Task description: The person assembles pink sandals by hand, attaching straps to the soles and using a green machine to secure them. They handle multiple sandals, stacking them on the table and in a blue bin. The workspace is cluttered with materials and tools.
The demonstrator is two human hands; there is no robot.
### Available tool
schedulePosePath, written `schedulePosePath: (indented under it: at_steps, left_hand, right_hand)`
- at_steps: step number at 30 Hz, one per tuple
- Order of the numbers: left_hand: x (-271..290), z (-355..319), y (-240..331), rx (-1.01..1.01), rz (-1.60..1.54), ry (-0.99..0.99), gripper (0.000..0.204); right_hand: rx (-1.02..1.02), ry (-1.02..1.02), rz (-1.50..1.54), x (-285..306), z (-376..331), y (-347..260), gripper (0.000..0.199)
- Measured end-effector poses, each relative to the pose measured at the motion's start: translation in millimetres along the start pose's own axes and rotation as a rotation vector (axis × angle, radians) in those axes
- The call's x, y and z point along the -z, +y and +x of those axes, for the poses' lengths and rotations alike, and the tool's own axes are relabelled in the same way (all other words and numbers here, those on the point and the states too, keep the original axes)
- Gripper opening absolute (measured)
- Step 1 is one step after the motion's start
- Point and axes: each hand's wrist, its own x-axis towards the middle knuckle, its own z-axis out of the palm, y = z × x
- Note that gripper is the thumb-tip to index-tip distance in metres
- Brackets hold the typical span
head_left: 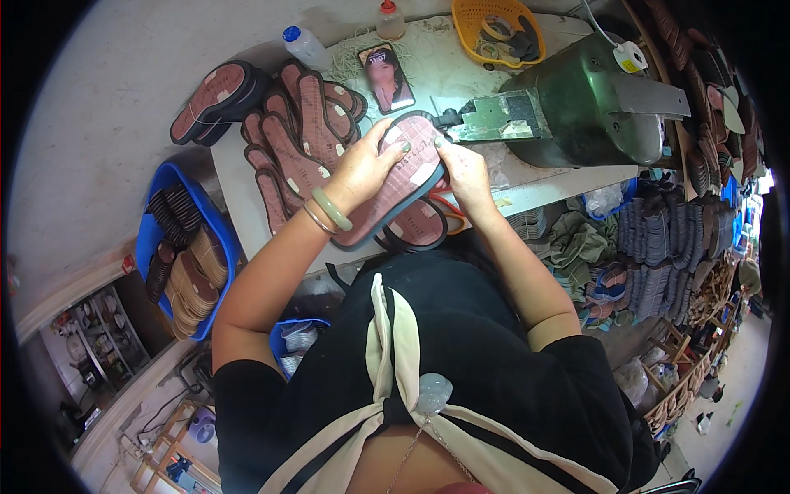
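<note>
A pinkish plaid shoe sole (393, 191) with a dark edge is held up between my two hands, its far end next to the head of the green machine (592, 111). My left hand (364, 169) grips the sole's left side, thumb lying on its top face. On the other side, my right hand (467, 174) pinches the rim, with the thumb on top and the other fingers mostly hidden. A pale label patch sits on the sole. Whether the rim touches the machine's working point I cannot tell. Under the held piece, another similar sole (418, 224) lies at the table's near edge.
Many similar soles (309, 123) are heaped left on the white table (440, 74). Behind stand a phone (385, 78), a blue-capped bottle (304, 48), a red-topped bottle (390, 20) and a yellow basket (469, 37). A blue bin (216, 247) of soles stands left; stacked material (658, 247) fills the right.
</note>
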Motion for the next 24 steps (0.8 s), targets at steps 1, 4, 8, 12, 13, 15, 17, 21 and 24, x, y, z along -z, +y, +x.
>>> schedulePosePath:
  at_steps: [1, 4, 8, 12, 13, 15, 17, 21, 24]
  left_hand:
    - [-3.3, -2.3, 2.1, 0.002, 0.014, 0.043, 0.053]
    - [-9.7, -7.5, 11.3, 0.028, 0.025, 0.132, 0.054]
    - [-16.4, -7.7, 13.4, 0.051, -0.121, 0.154, 0.054]
    - [-23.8, -8.4, 20.7, 0.095, -0.067, 0.251, 0.056]
    - [-26.5, -7.9, 17.6, 0.077, -0.08, 0.284, 0.055]
    - [-33.0, -6.5, 8.0, 0.041, -0.106, 0.351, 0.055]
    - [-36.1, -5.2, 12.7, 0.096, -0.081, 0.388, 0.053]
    - [-35.2, -0.8, 22.6, 0.135, -0.068, 0.462, 0.054]
    - [-40.4, 4.3, 21.3, 0.107, -0.018, 0.593, 0.057]
  right_hand:
    - [-0.009, 0.012, -0.007, -1.9, -6.2, -5.7, 0.037]
    - [0.067, 0.028, 0.102, -7.9, -15.7, 10.7, 0.037]
    - [-0.083, -0.146, 0.234, -11.8, -48.4, 28.1, 0.039]
    - [-0.436, -0.421, 0.654, -6.6, -83.0, 16.5, 0.042]
    - [-0.449, -0.491, 0.684, -5.3, -87.7, 13.1, 0.044]
    - [-0.475, -0.631, 0.742, -3.0, -96.0, 4.6, 0.048]
    - [-0.567, -0.566, 0.8, 4.4, -102.7, 6.3, 0.048]
    - [-0.594, -0.462, 0.943, 8.7, -111.1, 7.5, 0.036]
    - [-0.519, -0.326, 0.907, 7.2, -116.4, 0.9, 0.028]
